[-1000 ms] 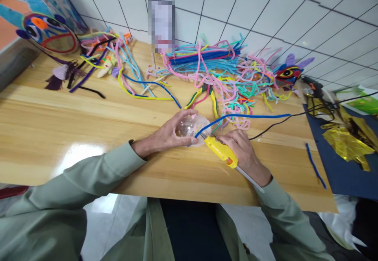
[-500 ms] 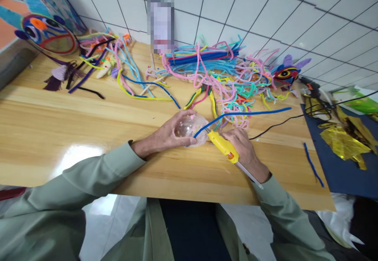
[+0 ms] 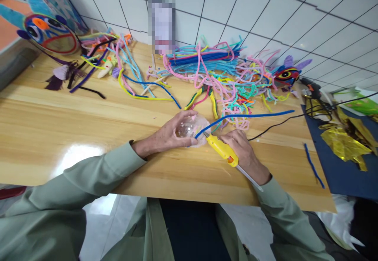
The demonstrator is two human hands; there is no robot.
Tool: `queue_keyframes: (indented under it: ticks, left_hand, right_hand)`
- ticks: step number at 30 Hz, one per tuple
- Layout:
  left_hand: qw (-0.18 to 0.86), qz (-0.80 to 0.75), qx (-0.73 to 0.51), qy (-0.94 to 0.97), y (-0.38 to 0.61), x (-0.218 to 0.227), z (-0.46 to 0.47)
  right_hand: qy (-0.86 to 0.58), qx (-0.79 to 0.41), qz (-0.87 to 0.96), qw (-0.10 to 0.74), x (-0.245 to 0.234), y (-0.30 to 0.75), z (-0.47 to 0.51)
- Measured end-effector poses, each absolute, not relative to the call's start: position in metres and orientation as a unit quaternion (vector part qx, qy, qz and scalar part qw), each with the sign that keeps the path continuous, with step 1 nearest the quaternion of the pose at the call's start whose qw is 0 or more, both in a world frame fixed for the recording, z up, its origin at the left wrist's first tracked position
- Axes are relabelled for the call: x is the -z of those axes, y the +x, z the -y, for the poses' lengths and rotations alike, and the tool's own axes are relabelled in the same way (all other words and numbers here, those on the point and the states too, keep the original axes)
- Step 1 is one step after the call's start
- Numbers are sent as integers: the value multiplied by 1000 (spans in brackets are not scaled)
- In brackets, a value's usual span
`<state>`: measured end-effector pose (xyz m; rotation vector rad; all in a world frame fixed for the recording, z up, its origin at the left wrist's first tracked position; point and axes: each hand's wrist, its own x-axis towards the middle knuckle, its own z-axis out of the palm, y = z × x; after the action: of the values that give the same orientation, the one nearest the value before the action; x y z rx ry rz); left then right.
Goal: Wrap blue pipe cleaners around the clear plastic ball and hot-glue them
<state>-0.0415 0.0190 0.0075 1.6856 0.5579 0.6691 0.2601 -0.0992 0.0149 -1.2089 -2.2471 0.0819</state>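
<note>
My left hand (image 3: 174, 131) is closed around a clear plastic ball (image 3: 189, 128), thumb at its near side and fingers at the far side. A long blue pipe cleaner (image 3: 245, 115) starts at the ball by my thumb tip and stretches out to the right. In my right hand (image 3: 240, 149) is a yellow glue gun (image 3: 221, 149), a translucent glue stick (image 3: 249, 178) jutting from its back end. The gun's metal nozzle points at the ball, close to the pipe cleaner; whether it touches cannot be made out.
Pliers with yellow-green handles (image 3: 213, 102) lie beyond the ball, before a heap of coloured pipe cleaners (image 3: 203, 62). A black cord (image 3: 271, 126) runs across the right side. Decorated masks stand at back left (image 3: 50, 34) and back right (image 3: 286, 75). Gold foil (image 3: 344, 141) lies far right.
The glue gun's nozzle has shifted slightly left along the ball, near the blue pipe cleaner. The pipe cleaner's free end sits a little lower and farther right. Both hands keep their grips.
</note>
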Motion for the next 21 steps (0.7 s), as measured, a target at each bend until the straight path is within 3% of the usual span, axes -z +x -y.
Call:
queue_keyframes:
  ticks: [21]
  left_hand:
    - [588,-238,-289,717,-41,-7,-19]
  right_hand:
    - [-455,-27,842,290,-17,258,100]
